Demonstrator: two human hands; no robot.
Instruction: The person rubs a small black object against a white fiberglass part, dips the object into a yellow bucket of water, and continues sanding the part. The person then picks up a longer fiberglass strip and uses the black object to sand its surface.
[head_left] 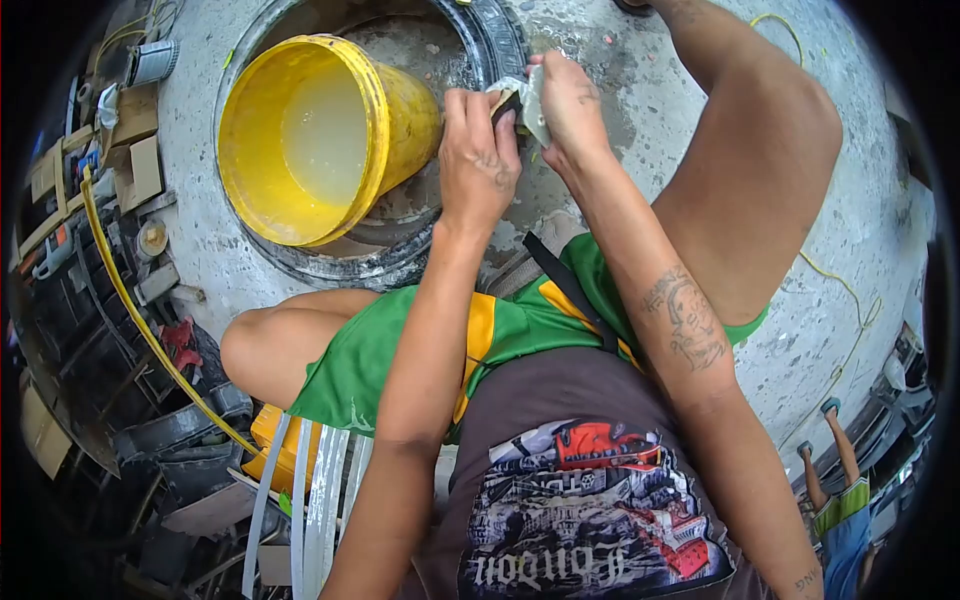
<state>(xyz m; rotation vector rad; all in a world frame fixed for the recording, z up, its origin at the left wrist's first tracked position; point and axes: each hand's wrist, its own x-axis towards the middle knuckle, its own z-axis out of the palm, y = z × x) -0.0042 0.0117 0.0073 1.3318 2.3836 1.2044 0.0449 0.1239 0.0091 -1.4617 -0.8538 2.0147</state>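
Observation:
My left hand [478, 160] and my right hand [568, 105] meet over the rim of a black tyre [500, 45] lying flat on the concrete. Between them is a small pale sheet or patch [530, 95], pinched by my right hand, and a small dark piece [503, 103] under my left fingertips. What exactly the dark piece is I cannot tell. A yellow bucket [395, 105] holding cloudy water leans inside the tyre's ring, just left of my left hand.
I sit low with knees apart on the concrete floor [700, 60]. A yellow hose [130, 300] runs along the left past cluttered tools and boxes [130, 150]. Another person's legs [835, 470] show at the lower right.

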